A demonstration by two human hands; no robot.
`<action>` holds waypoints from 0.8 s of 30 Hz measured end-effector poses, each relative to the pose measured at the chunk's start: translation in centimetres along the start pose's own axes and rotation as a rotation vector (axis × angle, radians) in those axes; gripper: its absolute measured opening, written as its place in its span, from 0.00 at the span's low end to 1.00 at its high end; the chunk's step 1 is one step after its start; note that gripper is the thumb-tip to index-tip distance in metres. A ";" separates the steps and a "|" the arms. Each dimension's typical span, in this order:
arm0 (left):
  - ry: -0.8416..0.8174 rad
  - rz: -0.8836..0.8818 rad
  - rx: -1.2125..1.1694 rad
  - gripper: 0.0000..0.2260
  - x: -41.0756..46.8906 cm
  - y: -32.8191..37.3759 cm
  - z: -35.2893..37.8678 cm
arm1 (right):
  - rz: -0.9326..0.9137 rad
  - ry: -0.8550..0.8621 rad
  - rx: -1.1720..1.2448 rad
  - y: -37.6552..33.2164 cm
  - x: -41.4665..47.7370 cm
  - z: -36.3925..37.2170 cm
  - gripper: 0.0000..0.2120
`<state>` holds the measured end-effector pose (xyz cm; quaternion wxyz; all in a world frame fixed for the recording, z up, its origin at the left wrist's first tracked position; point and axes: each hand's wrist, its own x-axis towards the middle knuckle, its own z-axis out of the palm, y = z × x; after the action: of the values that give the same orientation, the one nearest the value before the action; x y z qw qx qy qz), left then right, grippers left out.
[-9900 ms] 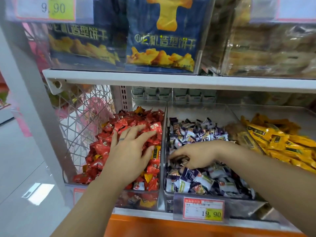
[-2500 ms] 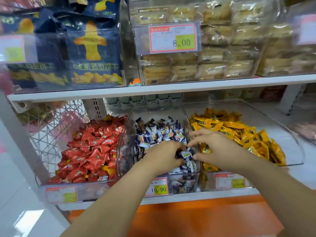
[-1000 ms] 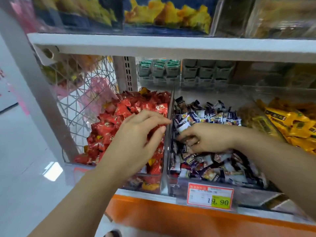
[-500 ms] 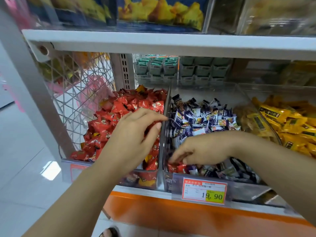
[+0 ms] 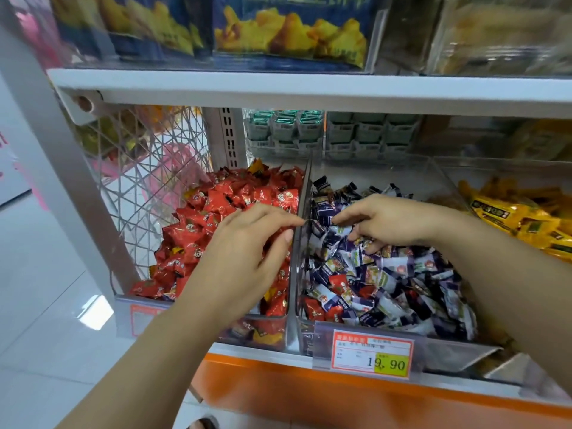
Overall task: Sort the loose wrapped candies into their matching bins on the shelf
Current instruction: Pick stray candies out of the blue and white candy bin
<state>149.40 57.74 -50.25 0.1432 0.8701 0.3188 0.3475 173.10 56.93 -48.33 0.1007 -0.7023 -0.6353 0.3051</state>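
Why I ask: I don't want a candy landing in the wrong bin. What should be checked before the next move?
1. Purple bin free of strays: not ok. Red candies lie among the purple ones near its front.
2. Red bin free of strays: not ok. Yellow wrappers show at its front.
3. Right hand has the right candy: cannot tell. Its fingers curl into the purple pile and hide what is under them.
4. Left hand free: ok. It is above the red bin and no candy is seen in it.
5. Divider in place between the bins: ok.
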 end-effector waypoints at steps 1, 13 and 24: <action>0.001 0.000 0.000 0.14 0.0 0.0 0.0 | -0.002 0.008 0.013 0.0 0.0 0.0 0.22; -0.066 0.056 0.010 0.12 0.9 3.1 -1.5 | -0.218 -0.370 -0.287 -1.2 -7.9 1.5 0.15; -0.436 0.092 0.093 0.11 3.3 6.4 0.3 | -0.140 -0.188 -0.682 1.4 -9.8 0.2 0.10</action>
<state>154.31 55.06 -45.73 0.1525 0.9440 0.2558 0.1422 174.07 47.26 -46.30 -0.1778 -0.6190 -0.7537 0.1313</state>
